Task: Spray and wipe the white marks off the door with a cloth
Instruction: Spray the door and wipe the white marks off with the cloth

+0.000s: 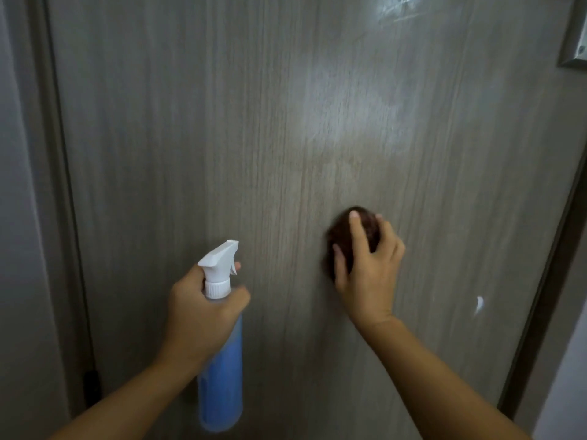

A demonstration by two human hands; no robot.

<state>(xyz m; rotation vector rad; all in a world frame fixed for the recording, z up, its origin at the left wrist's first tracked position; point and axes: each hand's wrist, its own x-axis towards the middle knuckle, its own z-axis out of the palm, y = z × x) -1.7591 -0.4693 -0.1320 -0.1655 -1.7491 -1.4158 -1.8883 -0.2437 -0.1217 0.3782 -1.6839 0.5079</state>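
Right now the person stands close to the grey wood-grain door point(222, 138), both bare arms stretched out toward it. Their right hand point(365, 265) presses a bunched dark brown cloth point(365, 227) flat against the door, a little right of its middle; the fingers are spread and curled over the wad, gripping it, with the fingertips poking past its top edge. Their left hand point(203, 303) is wrapped round the neck of a spray bottle point(220, 360), just under the white trigger head point(219, 258), which points at the door. The bottle is clear with blue liquid in it and hangs nearly upright, low and left of the cloth, with a gap between the two hands.

Above the cloth a pale, hazy smear point(359, 122) spreads up the panel. Toward the door's top right corner there are white scribbled marks point(400, 7). Near the right edge, lower than the cloth, sits one small white mark point(479, 303). A metal plate point(575, 36) shows at the upper right edge. The dark door frame point(68, 217) runs down the left side.
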